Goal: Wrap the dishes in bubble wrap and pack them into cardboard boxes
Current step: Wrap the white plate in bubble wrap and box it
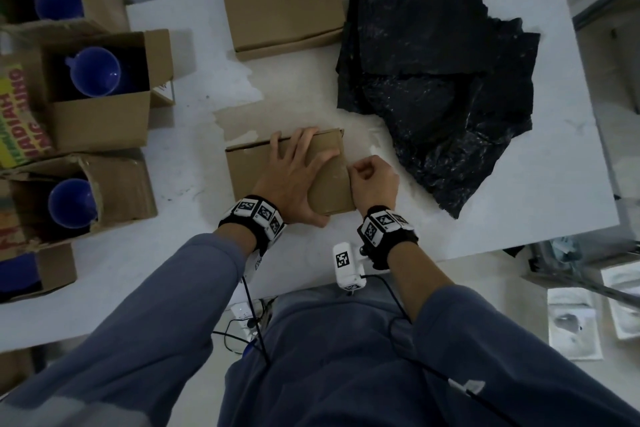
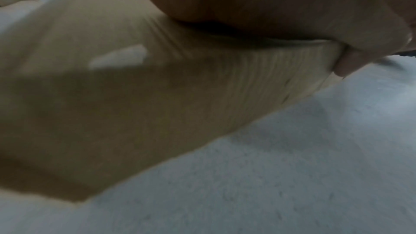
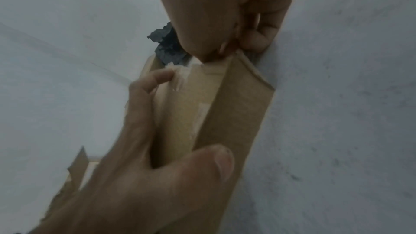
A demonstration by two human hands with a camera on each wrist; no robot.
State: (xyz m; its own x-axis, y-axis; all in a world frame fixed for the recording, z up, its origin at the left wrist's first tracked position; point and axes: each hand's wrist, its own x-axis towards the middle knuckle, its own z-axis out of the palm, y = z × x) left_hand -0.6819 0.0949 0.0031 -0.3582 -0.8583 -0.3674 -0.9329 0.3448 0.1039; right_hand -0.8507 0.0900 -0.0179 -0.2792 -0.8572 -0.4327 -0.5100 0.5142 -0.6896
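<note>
A small closed cardboard box (image 1: 249, 177) lies on the white table (image 1: 519, 204) in front of me. My left hand (image 1: 291, 173) spans its top, fingertips over the far edge and thumb round the near edge, gripping it. The left wrist view shows that thumb (image 2: 369, 47) hooked over the box corner (image 2: 157, 95). My right hand (image 1: 374, 180) is curled at the box's right end. In the right wrist view its thumb and fingers (image 3: 225, 49) pinch the end flap's top corner (image 3: 238, 70). A pile of black bubble wrap (image 1: 433, 80) lies at the right.
Three open boxes at the left each show a blue cup (image 1: 95, 71), (image 1: 59, 0), (image 1: 71, 203). A fourth open box (image 1: 34, 270) sits at the near left. Another closed box (image 1: 280, 0) stands at the back. The table's near edge runs just behind my wrists.
</note>
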